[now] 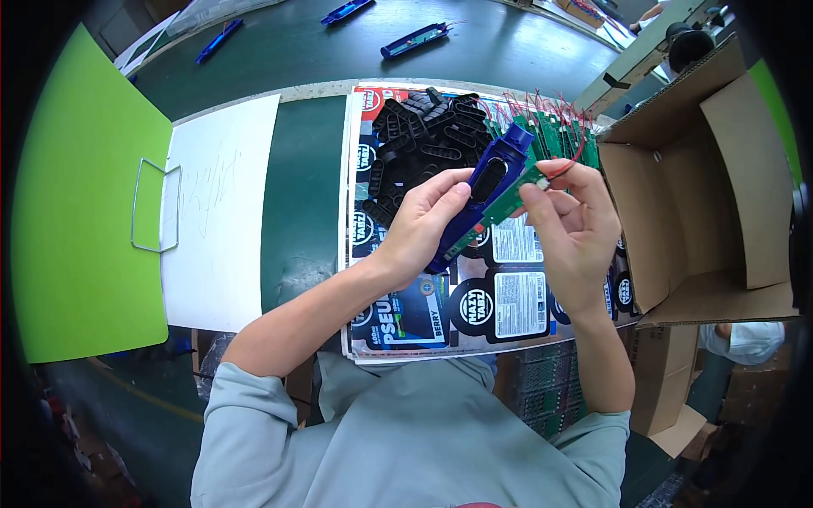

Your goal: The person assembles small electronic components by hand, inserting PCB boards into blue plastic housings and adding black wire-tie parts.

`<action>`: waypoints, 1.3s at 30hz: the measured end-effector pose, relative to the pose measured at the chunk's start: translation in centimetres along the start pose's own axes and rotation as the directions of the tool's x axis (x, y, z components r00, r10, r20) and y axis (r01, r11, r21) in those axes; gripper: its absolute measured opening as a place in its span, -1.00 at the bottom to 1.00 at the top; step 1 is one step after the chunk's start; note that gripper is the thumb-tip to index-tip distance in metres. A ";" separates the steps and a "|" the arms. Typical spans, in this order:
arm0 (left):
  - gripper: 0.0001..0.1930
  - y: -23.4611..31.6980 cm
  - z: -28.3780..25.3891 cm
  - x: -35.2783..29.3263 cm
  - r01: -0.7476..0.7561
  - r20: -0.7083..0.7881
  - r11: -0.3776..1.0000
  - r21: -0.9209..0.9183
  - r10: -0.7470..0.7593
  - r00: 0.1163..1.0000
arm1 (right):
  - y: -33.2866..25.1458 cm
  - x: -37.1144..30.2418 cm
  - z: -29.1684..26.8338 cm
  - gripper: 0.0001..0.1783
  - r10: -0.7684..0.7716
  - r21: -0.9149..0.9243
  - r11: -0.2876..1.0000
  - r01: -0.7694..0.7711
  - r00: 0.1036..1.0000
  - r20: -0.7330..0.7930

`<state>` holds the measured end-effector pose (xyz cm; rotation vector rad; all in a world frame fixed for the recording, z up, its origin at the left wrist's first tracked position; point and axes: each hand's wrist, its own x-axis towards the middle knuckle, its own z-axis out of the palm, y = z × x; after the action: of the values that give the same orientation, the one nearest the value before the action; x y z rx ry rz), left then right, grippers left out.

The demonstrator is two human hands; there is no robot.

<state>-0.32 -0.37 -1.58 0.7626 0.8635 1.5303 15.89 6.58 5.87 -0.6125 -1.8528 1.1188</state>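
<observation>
My left hand (429, 216) is closed around a long dark blue plastic housing (506, 152), tilted with its far end up to the right. A black oval piece (489, 180) sits in the housing. In my right hand (572, 224), thumb and fingers pinch the upper end of a narrow green circuit board (501, 207) with red wires. The board lies along the housing's right side; whether it is seated cannot be made out. Beyond my left hand is a pile of black oval pieces (415, 135). Past my right hand lie several green circuit boards (555, 135) with red wires.
Printed sheets (406, 330) cover the work surface. An open cardboard box (677, 212) stands at the right. At the left are a lime green folder (93, 212) with a metal clip and white paper (216, 203). Blue housings (415, 40) lie on the green bench (296, 51) beyond.
</observation>
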 end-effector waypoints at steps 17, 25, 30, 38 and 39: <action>-0.61 0.3 0.0 0.0 0.013 0.035 1.000 -0.023 -0.012 0.999 | 0.9 -0.1 0.8 -0.74 0.032 -0.027 0.999 -0.032 0.999 0.008; -0.62 0.6 0.2 -0.1 0.006 0.009 1.000 -0.023 -0.006 1.000 | 1.4 -0.1 1.1 -0.74 0.015 -0.026 1.000 -0.015 1.000 -0.008; -0.62 0.4 0.2 0.0 -0.003 -0.008 1.000 -0.017 0.003 1.000 | 1.3 -0.1 1.1 -0.74 -0.003 -0.040 0.999 0.002 1.000 -0.016; -0.61 0.4 0.0 -0.1 0.022 0.020 1.000 0.004 -0.022 1.000 | 1.3 -0.3 1.2 -0.74 0.001 -0.029 1.000 -0.002 1.000 -0.014; -0.61 0.5 0.0 -0.1 0.022 0.020 1.000 0.004 -0.022 1.000 | 1.2 -0.3 1.1 -0.74 0.002 -0.029 1.000 -0.002 1.000 -0.013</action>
<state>-0.55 -0.53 -1.18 0.7678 0.8580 1.4996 15.05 6.43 4.43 -0.6369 -1.8601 1.0884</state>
